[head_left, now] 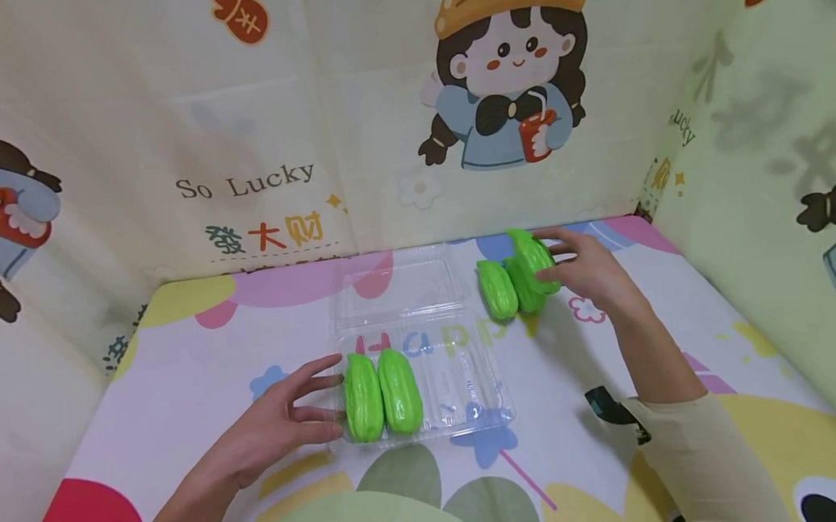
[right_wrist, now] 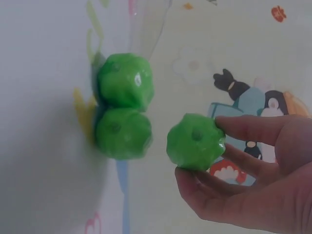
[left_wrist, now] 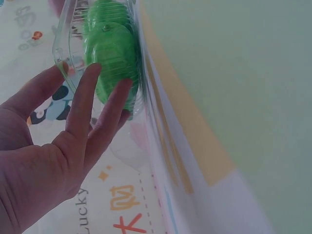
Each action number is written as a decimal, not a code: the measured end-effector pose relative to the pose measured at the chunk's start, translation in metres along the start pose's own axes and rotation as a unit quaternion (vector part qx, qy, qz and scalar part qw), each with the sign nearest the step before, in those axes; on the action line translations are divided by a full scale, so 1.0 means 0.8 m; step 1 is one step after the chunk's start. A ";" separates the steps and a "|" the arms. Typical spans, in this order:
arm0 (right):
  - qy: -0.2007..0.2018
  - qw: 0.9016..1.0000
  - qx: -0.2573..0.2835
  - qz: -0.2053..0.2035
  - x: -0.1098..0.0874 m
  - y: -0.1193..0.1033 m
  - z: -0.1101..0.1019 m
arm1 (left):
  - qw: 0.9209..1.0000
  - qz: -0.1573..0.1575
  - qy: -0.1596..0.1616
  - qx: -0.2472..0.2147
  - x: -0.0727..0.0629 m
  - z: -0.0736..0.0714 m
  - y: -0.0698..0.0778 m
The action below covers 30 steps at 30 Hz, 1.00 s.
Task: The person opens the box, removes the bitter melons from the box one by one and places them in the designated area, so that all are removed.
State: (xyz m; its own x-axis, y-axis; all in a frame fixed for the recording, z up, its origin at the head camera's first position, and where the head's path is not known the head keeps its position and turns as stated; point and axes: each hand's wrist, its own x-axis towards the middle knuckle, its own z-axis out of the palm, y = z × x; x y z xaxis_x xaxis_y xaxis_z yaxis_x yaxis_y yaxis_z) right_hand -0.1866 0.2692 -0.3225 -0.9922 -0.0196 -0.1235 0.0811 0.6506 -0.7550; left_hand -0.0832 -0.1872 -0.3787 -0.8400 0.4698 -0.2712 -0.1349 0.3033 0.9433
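Grip of the right hand point(head_left: 582, 270): we record digits bent round one ridged green vegetable point(right_wrist: 195, 141), pinching it from opposite sides, the spread no wider than the piece itself. We place this held vegetable above the cloth point(head_left: 179, 391), beyond the far right corner of a clear plastic tray point(head_left: 463, 379); the right wrist view shows it apart from two similar pieces lying side by side, the outer loose vegetable point(head_left: 497, 289) and the inner loose vegetable point(head_left: 524, 286). For the left hand point(head_left: 283, 416) we note fingers fanned apart, pinching nothing, fingertips at the tray's left wall, beside the left tray vegetable point(head_left: 364, 398). The right tray vegetable point(head_left: 400, 392) lies parallel to it, and the tray's right part shows bare plastic. Its lid point(head_left: 398, 287) lies folded back on the far side. Hard to make out: in the head view the held piece covers part of the inner loose one, and the right hand's lower fingers are partly hidden behind the thumb side. In the left wrist view the tray is cut off at the top edge and we see its contents only through ribbed plastic; we cannot tell whether every left fingertip bears on the wall. The lid's clear edges fade into the cloth print, and the right sleeve point(head_left: 716, 458) is cut off at the bottom of the head view.
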 end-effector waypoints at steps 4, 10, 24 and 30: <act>0.008 1.000 -0.007 0.008 0.003 0.010 -0.003 | 1.000 -0.003 0.000 -0.001 0.000 0.001 0.001; 0.018 1.000 -0.021 0.015 0.008 0.024 -0.005 | 1.000 -0.003 0.006 0.011 0.001 0.000 0.003; -0.005 0.998 -0.041 0.046 0.019 0.042 -0.005 | 1.000 -0.005 0.007 0.009 0.000 0.000 0.001; -0.009 0.998 -0.046 0.049 0.026 0.050 -0.002 | 1.000 -0.006 0.008 0.009 0.000 0.000 0.002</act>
State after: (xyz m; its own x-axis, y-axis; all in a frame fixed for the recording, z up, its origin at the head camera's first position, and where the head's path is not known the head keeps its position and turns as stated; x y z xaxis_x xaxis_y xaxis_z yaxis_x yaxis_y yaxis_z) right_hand -0.2041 0.2962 -0.3544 -0.9779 0.0354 -0.2060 0.1684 0.7175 -0.6759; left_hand -0.0835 -0.1868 -0.3771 -0.8468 0.4524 -0.2798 -0.1360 0.3244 0.9361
